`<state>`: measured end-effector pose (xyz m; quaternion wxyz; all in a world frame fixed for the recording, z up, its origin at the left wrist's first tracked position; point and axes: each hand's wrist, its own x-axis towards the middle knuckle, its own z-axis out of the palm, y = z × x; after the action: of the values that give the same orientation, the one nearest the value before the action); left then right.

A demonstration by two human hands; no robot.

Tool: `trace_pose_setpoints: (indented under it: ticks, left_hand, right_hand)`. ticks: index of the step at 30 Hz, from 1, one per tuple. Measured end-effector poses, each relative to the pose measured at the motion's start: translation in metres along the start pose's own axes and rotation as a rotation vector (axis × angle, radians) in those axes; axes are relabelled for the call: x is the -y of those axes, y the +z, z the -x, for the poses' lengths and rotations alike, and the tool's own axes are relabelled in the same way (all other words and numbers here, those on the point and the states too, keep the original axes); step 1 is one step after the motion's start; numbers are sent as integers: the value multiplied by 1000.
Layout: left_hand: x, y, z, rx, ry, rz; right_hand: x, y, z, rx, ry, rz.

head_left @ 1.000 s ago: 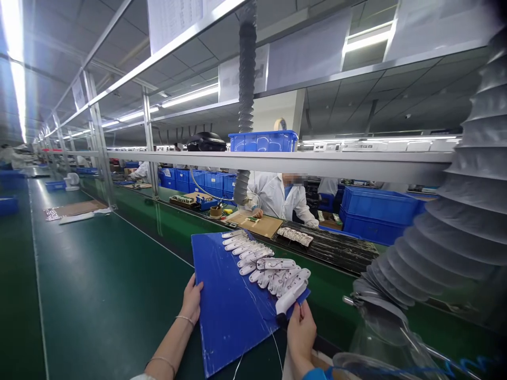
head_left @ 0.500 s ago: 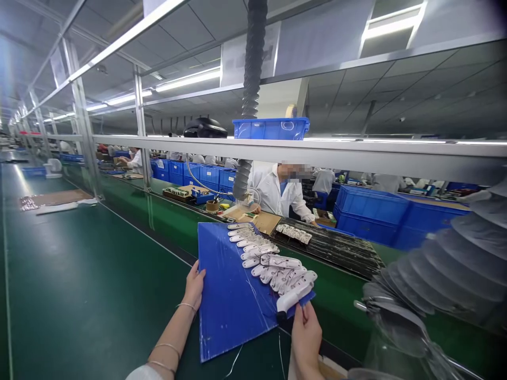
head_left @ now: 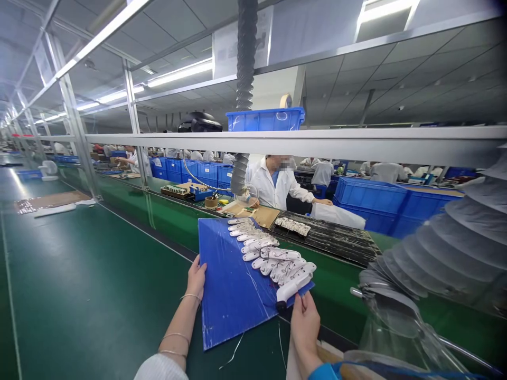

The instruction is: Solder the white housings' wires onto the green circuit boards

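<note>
Between my hands is a flat blue plastic sheet (head_left: 232,295), tilted over the green bench. My left hand (head_left: 196,278) grips its left edge, the fingertips hidden behind it. At the right corner, my right hand (head_left: 306,321) pinches the sheet between thumb and fingers. Several white elongated plastic housings (head_left: 282,266) with small dark wires lie overlapped in a row along the sheet's far right side. Nearest my right hand, one smooth white housing (head_left: 293,285) with a black end lies across the corner. A thin pale strand (head_left: 233,351) hangs below the sheet.
Across the bench, a person in a white coat (head_left: 279,184) sits by a brown board (head_left: 259,215). More white housings (head_left: 293,226) lie on a dark slatted surface (head_left: 336,240). Grey ducting (head_left: 447,248) stands at right; a metal rail (head_left: 277,142) crosses ahead. Blue crates (head_left: 370,195) are stacked beyond.
The view has shifted slightly; both my hands keep their hold on the sheet. The person opposite has reached out to the right, where a whitish sheet or bag now shows.
</note>
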<state>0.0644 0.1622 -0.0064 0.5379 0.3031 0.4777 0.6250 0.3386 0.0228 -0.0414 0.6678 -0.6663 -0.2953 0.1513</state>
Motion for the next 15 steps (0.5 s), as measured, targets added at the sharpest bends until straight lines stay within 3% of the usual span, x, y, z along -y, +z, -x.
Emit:
trace_pose_setpoints:
  ticks: [11,15]
  left_hand:
    - [0,11,-6,-10,-13,-37]
    - [-8,5,-6,-44,-37,-60]
  right_hand:
    - [0,-2,-1,3,58,-21]
    - [0,3,-1,5,30,-46]
